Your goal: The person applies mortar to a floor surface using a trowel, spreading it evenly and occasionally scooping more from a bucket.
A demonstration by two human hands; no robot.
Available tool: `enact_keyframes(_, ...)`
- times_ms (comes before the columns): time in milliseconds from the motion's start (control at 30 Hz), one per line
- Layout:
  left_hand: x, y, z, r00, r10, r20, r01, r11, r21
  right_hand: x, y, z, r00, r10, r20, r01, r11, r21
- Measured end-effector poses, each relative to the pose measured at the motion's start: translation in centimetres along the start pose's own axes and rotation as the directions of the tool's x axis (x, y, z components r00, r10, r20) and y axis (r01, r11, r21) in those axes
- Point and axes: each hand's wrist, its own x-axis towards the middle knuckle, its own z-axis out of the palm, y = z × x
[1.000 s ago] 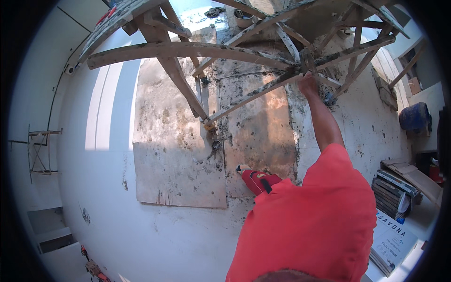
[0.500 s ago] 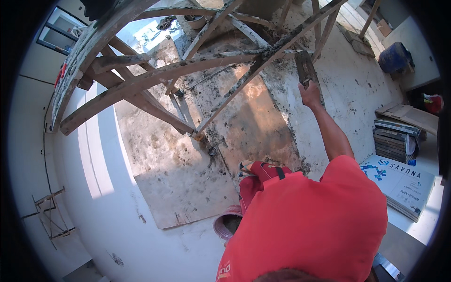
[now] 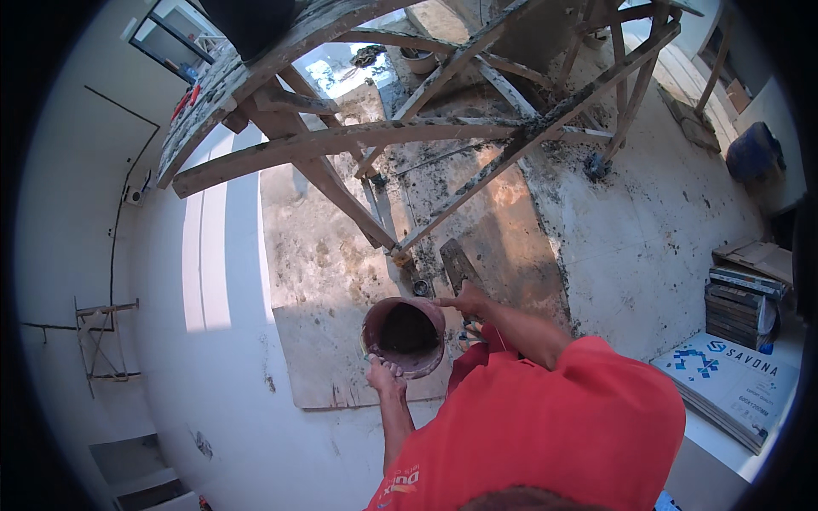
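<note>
A pinkish bucket is tilted in front of me, its mouth facing up toward me and dark, mortar-like material inside. My left hand is closed on the near-left side of its rim. On the other side, my right hand is closed on a long, mortar-stained plastering float. One finger of that hand reaches the bucket's rim. The float's grip is hidden by the hand, and its flat blade points away from me.
A wooden scaffold with crossing braces stands ahead. Stained sheets cover the floor beneath it. At right are a stack of boxes, a flat white carton and a blue barrel. A small grey cup stands beyond the bucket.
My right hand has drawn the float back from the scaffold's far right to beside the bucket. The bucket has come up from my lower left to in front of me, with my left hand on it.
</note>
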Motion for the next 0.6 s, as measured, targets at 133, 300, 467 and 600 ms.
enact_keyframes(133,-2.8,2.7,5.7,0.968,0.009,0.250,-0.004,1.000,-0.021,-2.5,-2.5,0.0,0.962,-0.271,0.040,0.262,0.952,0.159)
enact_keyframes(300,-6.1,5.6,9.7,0.891,0.019,0.453,-0.037,0.999,0.030,-3.7,-2.9,-1.5,0.939,-0.301,-0.166,0.341,0.870,0.357)
enact_keyframes(467,-6.0,7.6,10.1,0.859,0.046,0.510,-0.068,0.997,0.025,-4.5,-2.9,-2.8,0.994,-0.094,-0.063,0.110,0.925,0.364)
enact_keyframes(600,-1.7,7.7,6.3,0.880,0.209,0.427,-0.240,0.971,0.019,-5.9,-3.9,-1.2,0.984,-0.145,-0.099,0.174,0.897,0.407)
